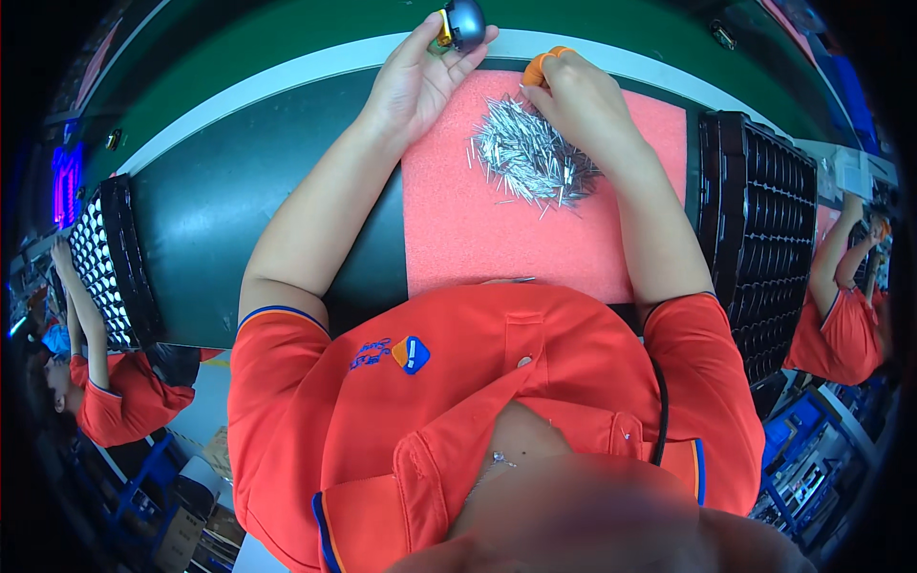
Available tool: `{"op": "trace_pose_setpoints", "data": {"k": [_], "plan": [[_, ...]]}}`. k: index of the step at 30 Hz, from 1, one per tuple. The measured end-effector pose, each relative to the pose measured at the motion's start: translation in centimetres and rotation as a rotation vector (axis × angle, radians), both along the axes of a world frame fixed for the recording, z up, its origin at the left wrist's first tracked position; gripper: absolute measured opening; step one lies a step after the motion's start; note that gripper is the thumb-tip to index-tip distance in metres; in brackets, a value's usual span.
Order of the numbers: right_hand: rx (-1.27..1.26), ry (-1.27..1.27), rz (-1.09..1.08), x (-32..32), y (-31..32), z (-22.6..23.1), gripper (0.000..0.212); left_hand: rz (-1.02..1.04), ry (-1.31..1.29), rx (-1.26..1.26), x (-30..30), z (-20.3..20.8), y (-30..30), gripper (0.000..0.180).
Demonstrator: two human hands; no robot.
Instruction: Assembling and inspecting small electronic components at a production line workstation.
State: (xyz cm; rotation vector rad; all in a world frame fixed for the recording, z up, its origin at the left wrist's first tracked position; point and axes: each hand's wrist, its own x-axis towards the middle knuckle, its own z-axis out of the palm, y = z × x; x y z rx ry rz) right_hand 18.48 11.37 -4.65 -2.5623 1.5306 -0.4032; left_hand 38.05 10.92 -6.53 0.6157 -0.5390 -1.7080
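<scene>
My left hand [420, 88] is raised at the far edge of the table, its fingers closed round a dark grey rounded casing [466, 25] with a yellow part on its left side. Over the far right of a pile of thin metal pins [525, 153] is my right hand [590, 103], fingers curled together. Orange finger covers [546, 67] sit on its fingertips. Whether a pin is between them is hidden. The pins lie loose in many directions on a pink foam mat [497, 248].
At the right stands a stack of black compartment trays [764, 239]. A black tray with rows of white round pieces [103, 258] is at the far left. A pale rail [287, 91] curves behind the dark table [248, 210]. Co-workers in red shirts [129, 406] sit on both sides.
</scene>
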Motion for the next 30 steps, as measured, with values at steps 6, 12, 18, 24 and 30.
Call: {"op": "trace_pose_setpoints", "data": {"k": [6,12,18,24,30], "plan": [[0.033,-0.123,0.031,-1.2,-0.7,-1.1,0.026,-0.027,-0.039,-0.014,0.5,-1.0,-0.5,0.042],[0.264,-0.326,-0.135,-1.0,-1.2,0.1,0.026,-0.060,-0.175,-0.141,0.1,-0.7,0.2,0.040],[0.575,-0.883,-0.265,0.6,-0.6,4.3,0.039,-0.139,-0.632,-0.307,-0.6,0.2,1.3,0.050],[0.329,-1.166,-0.082,-0.5,-1.4,0.4,0.025,-0.070,-0.622,-0.404,-1.7,0.3,1.9,0.060],[-0.078,-0.695,0.070,0.5,0.1,0.9,0.020,-0.093,-0.585,-0.374,-1.5,-0.4,1.6,0.052]]}}
